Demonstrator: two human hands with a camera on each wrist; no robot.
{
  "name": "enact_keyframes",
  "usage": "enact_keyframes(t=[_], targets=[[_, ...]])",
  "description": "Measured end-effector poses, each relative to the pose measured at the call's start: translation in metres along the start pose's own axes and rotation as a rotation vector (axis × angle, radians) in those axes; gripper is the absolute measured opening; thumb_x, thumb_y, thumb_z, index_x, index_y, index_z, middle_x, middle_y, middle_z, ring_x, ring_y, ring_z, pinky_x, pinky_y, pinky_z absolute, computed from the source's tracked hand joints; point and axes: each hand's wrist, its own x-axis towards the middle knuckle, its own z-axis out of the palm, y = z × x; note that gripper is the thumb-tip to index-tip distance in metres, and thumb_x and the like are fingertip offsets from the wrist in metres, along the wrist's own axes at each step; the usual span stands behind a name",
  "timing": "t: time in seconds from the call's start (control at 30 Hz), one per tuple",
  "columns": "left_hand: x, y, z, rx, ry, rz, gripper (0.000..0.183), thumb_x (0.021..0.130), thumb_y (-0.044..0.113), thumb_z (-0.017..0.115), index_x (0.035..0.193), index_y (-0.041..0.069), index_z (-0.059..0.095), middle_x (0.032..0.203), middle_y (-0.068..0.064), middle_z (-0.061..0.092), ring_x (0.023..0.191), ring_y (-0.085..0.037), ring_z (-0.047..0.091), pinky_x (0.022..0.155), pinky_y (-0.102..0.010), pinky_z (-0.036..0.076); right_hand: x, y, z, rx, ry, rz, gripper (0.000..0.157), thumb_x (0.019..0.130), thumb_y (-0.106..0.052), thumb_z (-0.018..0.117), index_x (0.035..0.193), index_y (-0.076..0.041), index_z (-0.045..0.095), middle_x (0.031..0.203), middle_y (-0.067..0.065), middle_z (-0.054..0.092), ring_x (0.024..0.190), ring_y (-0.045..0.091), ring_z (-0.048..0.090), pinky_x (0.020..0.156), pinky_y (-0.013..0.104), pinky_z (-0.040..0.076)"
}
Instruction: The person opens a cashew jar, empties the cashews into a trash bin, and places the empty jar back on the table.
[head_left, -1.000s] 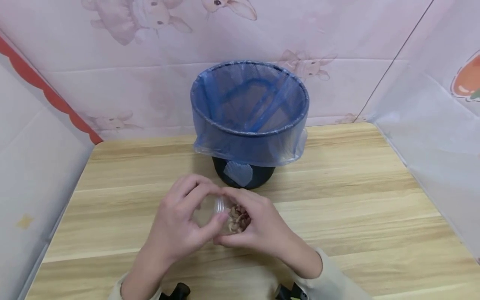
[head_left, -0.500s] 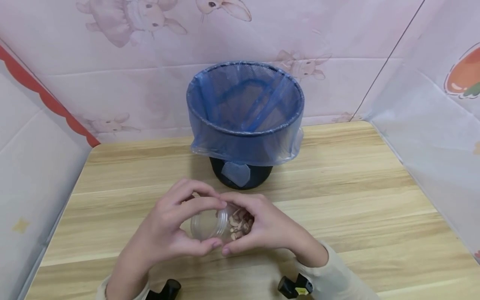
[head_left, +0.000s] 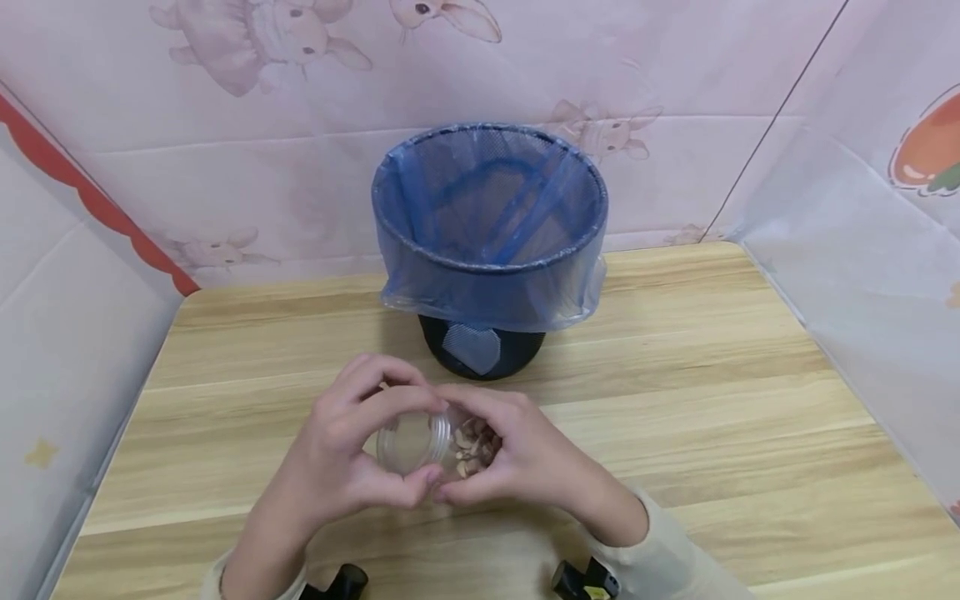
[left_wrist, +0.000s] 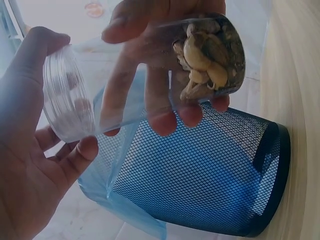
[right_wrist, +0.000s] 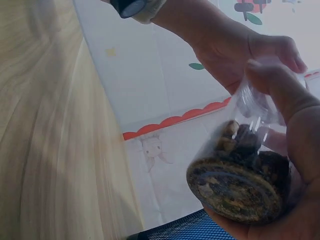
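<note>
Head view, hands (head_left: pixel 341 454) (head_left: pixel 521 446) part-curled, gripping clear jar (head_left: pixel 461 446)

The left forearm (head_left: pixel 258 554) and the right forearm (head_left: pixel 611 512) angle inward from the lower edge of the head view, pale sleeves (head_left: pixel 667 550) ending just short of the wrists. The left hand (head_left: pixel 341 454) bends into a wide C, gripping between its arched left index finger (head_left: pixel 397 407) on the far side and its left thumb (head_left: pixel 390 490) on the near side. The right hand (head_left: pixel 528 454) faces it, the right thumb (head_left: pixel 472 490) on the near side and four fingers (left_wrist: pixel 163 124) wrapped round the far side. The thumb tips stand near each other; whether the index fingertips touch cannot be told.
</note>
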Motion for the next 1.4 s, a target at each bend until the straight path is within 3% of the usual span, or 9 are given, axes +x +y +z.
enact_keyframes(t=[0.2,0.4,0.57,0.67,0.73,0.87,1.0,1.17,1.4], targets=[[-0.003,0.0,0.0,0.011,0.006,-0.082,0.034,0.074,0.027,0.079,0.102,0.01,0.071,0.095,-0.001,0.06,0.078,-0.011,0.048,0.069,-0.015,0.039,-0.001,0.0,0.006,-0.11,0.068,-0.009,0.074,0.07,-0.028,0.09,0.135,-0.016,0.057,0.11,-0.005,0.069,0.091,0.006,0.064,0.081,0.018,0.053],[-0.007,-0.001,0.003,0.118,0.035,-0.192,0.037,0.07,0.024,0.076,0.105,0.014,0.07,0.088,0.005,0.05,0.069,-0.007,0.042,0.061,-0.014,0.034,-0.001,-0.001,0.012,-0.327,0.183,-0.016,0.074,0.07,-0.04,0.089,0.133,-0.015,0.06,0.11,-0.006,0.069,0.09,0.006,0.062,0.078,0.017,0.051],[-0.008,0.0,0.002,0.111,-0.017,-0.247,0.039,0.074,0.029,0.08,0.109,0.015,0.069,0.098,0.004,0.056,0.071,-0.008,0.045,0.062,-0.016,0.037,-0.001,0.0,0.007,-0.277,0.147,0.011,0.076,0.071,-0.04,0.089,0.136,-0.017,0.058,0.113,-0.006,0.068,0.094,0.006,0.062,0.082,0.02,0.053],[-0.006,0.002,-0.003,0.063,-0.078,-0.219,0.049,0.079,0.04,0.082,0.118,0.014,0.067,0.111,0.0,0.06,0.085,-0.012,0.051,0.07,-0.018,0.042,0.0,0.001,0.001,-0.175,0.079,0.027,0.08,0.072,-0.038,0.09,0.142,-0.021,0.054,0.124,-0.007,0.066,0.105,0.007,0.063,0.091,0.024,0.052],[-0.004,0.003,-0.006,0.021,-0.109,-0.165,0.056,0.079,0.043,0.082,0.124,0.013,0.066,0.118,-0.003,0.061,0.098,-0.016,0.054,0.08,-0.022,0.045,0.0,0.002,-0.004,-0.086,0.033,0.032,0.081,0.072,-0.035,0.09,0.143,-0.024,0.052,0.128,-0.008,0.064,0.108,0.008,0.063,0.093,0.027,0.053],[0.0,0.005,-0.01,-0.063,-0.133,-0.048,0.054,0.08,0.034,0.083,0.126,0.011,0.066,0.122,-0.012,0.061,0.112,-0.025,0.055,0.096,-0.026,0.044,0.0,0.002,-0.013,0.022,-0.041,0.031,0.081,0.07,-0.032,0.092,0.141,-0.024,0.052,0.126,-0.008,0.065,0.106,0.009,0.064,0.091,0.029,0.054],[0.001,0.006,-0.01,-0.118,-0.133,0.006,0.048,0.083,0.027,0.082,0.124,0.008,0.068,0.121,-0.015,0.061,0.112,-0.026,0.056,0.099,-0.025,0.044,-0.001,0.002,-0.017,0.051,-0.087,0.018,0.081,0.067,-0.03,0.094,0.137,-0.02,0.054,0.119,-0.002,0.068,0.101,0.009,0.065,0.088,0.029,0.055],[0.002,0.004,-0.008,-0.117,-0.122,0.047,0.045,0.083,0.024,0.081,0.123,0.007,0.068,0.118,-0.016,0.062,0.109,-0.026,0.058,0.097,-0.027,0.046,-0.001,0.001,-0.015,0.065,-0.082,0.011,0.079,0.067,-0.029,0.094,0.135,-0.018,0.056,0.115,0.0,0.069,0.097,0.009,0.065,0.084,0.028,0.056],[0.002,0.001,-0.003,-0.049,-0.071,0.057,0.037,0.086,0.024,0.074,0.117,0.005,0.07,0.113,-0.015,0.063,0.103,-0.026,0.057,0.095,-0.022,0.045,0.0,0.002,-0.009,0.018,-0.011,-0.002,0.08,0.068,-0.026,0.093,0.138,-0.018,0.055,0.116,-0.001,0.07,0.095,0.008,0.066,0.083,0.026,0.056]])
